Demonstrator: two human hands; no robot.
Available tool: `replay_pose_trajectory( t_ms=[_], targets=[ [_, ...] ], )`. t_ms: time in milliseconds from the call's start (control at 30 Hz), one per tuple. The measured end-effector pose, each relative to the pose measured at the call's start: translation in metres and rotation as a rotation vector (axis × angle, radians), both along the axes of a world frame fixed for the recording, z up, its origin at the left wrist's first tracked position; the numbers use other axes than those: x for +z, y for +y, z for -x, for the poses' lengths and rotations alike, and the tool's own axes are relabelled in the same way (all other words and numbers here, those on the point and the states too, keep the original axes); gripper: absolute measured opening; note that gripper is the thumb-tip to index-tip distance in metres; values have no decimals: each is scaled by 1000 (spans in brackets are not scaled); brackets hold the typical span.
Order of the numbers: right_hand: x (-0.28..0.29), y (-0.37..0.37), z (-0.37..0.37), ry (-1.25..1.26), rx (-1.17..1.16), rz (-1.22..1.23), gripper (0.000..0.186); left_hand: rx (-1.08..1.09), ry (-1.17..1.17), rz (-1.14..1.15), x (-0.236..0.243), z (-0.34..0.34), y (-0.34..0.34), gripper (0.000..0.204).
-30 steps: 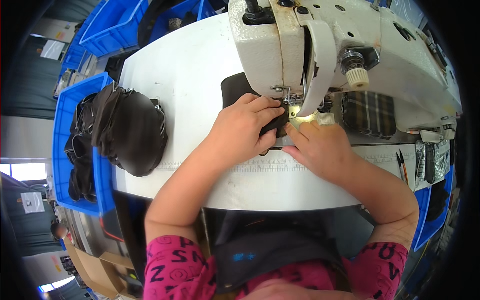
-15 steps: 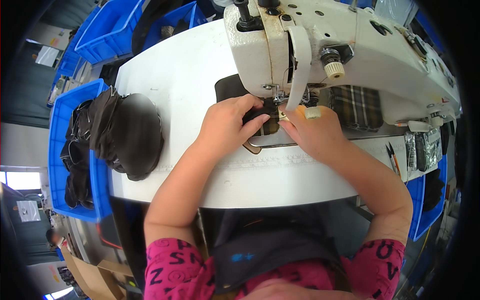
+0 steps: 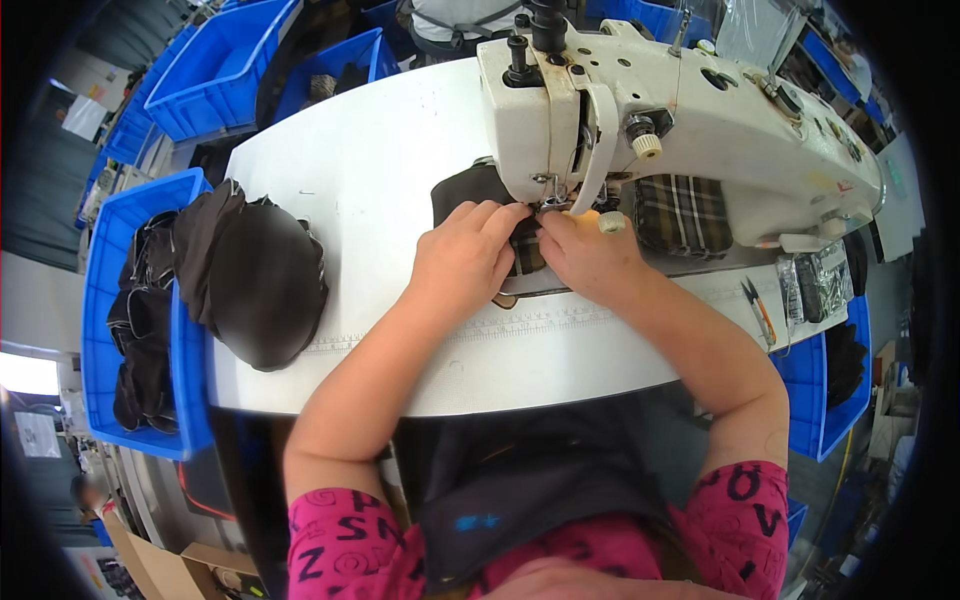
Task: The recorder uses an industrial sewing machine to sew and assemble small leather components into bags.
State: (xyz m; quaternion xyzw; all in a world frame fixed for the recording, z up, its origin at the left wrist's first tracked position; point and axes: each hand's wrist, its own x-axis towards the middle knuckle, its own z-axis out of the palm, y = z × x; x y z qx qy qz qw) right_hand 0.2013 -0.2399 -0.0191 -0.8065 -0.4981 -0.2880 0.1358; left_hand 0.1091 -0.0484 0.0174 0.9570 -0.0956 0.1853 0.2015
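The white sewing machine (image 3: 720, 130) stands over a dark fabric piece (image 3: 455, 190) with a brown plaid part (image 3: 525, 255) at the presser foot (image 3: 555, 197). My left hand (image 3: 465, 255) grips that piece from the left, fingers bent and close together, fingertips just beside the foot. My right hand (image 3: 590, 255) is on the same piece from the right, index finger and thumb at the foot, partly hiding the work. To the right, under the machine arm, lies a separate plaid piece (image 3: 680, 215) with rounded corners.
A pile of dark fabric pieces (image 3: 255, 280) lies on the white table (image 3: 510, 370) at the left, beside a blue bin (image 3: 100, 340). Snips (image 3: 758, 305) and a plastic pack (image 3: 810, 285) lie at the right, near another bin (image 3: 805, 390). More bins (image 3: 210, 75) and another person (image 3: 440, 20) are behind.
My hands have shifted on the fabric, their fingertips drawing closer together at the presser foot. The whole view has moved, showing more of the machine's top and the area behind it.
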Motion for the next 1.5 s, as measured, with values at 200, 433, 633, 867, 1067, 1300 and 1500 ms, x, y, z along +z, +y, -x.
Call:
replay_pose_trajectory(
  t_ms=[200, 433, 633, 867, 1067, 1300, 1500],
  targets=[
    [7, 4, -2, 4, 38, -30, 12, 61, -78, -107, -4, -5, -9, 32],
    [6, 2, -5, 17, 118, -33, 16, 71, -216, -131, -11, -12, -11, 23],
    [7, -2, -5, -53, 117, 31, 16, 63, -174, -76, -15, -14, -15, 25],
    [7, 1, -2, 84, 109, 26, 19, -95, 58, 226, 2, -8, 0, 24],
    [1, -3, -8, -170, 115, 89, 10, -240, 259, 247, 7, -20, 19, 23],
    [23, -23, 9, 161, 218, 193, 24, -273, 509, 425, 7, -32, 30, 20],
    [25, -27, 21, 228, 214, 403, 20, -353, 573, 608, 2, -35, 29, 17]
  ],
)
